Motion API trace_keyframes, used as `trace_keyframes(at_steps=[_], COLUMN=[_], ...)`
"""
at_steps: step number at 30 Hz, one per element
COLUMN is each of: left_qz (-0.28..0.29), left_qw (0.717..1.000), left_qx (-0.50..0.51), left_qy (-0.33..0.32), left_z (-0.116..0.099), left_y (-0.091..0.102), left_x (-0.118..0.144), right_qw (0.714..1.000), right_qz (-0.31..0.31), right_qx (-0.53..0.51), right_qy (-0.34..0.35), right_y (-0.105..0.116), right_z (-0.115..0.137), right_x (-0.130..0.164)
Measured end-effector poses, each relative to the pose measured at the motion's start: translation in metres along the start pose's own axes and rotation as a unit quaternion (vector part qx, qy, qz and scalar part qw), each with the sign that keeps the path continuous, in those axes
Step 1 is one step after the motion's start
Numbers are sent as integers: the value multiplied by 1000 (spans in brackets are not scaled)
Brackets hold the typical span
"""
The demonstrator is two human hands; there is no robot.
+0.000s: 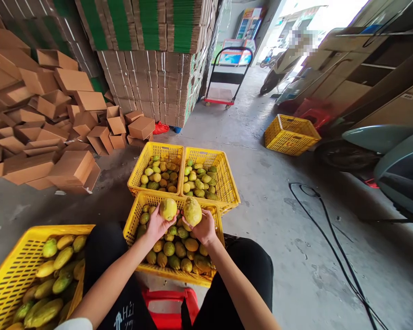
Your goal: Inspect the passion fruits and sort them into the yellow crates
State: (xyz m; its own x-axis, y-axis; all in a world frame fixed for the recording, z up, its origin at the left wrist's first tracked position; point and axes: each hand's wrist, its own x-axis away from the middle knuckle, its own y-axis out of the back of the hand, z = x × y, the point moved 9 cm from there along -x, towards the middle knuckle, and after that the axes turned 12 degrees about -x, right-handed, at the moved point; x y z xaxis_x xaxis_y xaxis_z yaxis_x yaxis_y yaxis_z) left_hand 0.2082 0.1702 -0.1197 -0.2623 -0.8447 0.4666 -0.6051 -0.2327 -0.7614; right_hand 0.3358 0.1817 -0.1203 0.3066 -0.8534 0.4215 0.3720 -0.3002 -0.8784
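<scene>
My left hand (155, 226) holds up a round yellow-green fruit (168, 208). My right hand (205, 228) grips a second, slightly larger yellow fruit (192, 211) beside it. Both hands hover over the near yellow crate (132, 222), which is full of green and yellow fruit. Two more yellow crates stand just beyond it, the left one (139, 167) and the right one (229, 178), each partly filled with similar fruit.
Another yellow crate (7, 270) of longer green-yellow fruit sits at my left knee. A red stool (170, 302) is under me. Loose cardboard boxes (72, 119) pile up at left, stacked flat cartons (151, 68) behind. A black cable (330, 229), an empty yellow crate (291, 133), scooters (382, 151) and a trolley (227, 78) lie right and far.
</scene>
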Motion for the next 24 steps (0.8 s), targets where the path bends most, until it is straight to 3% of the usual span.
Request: trace_keyframes(at_steps=[5, 9, 16, 24], left_qz=[-12, -3, 4, -33], left_qw=[1000, 999, 999, 997], left_qx=[-15, -46, -32, -46], left_qy=[1, 14, -4, -44], left_z=[-3, -1, -1, -9], left_y=[-1, -4, -2, 2], left_x=[3, 4, 0, -2], right_qw=[999, 997, 999, 997], right_qz=[41, 10, -11, 48], right_qx=[27, 59, 40, 57], right_qy=[20, 39, -8, 3], right_y=[-12, -7, -2, -19], right_z=[4, 1, -6, -1], right_x=[0, 2, 5, 6])
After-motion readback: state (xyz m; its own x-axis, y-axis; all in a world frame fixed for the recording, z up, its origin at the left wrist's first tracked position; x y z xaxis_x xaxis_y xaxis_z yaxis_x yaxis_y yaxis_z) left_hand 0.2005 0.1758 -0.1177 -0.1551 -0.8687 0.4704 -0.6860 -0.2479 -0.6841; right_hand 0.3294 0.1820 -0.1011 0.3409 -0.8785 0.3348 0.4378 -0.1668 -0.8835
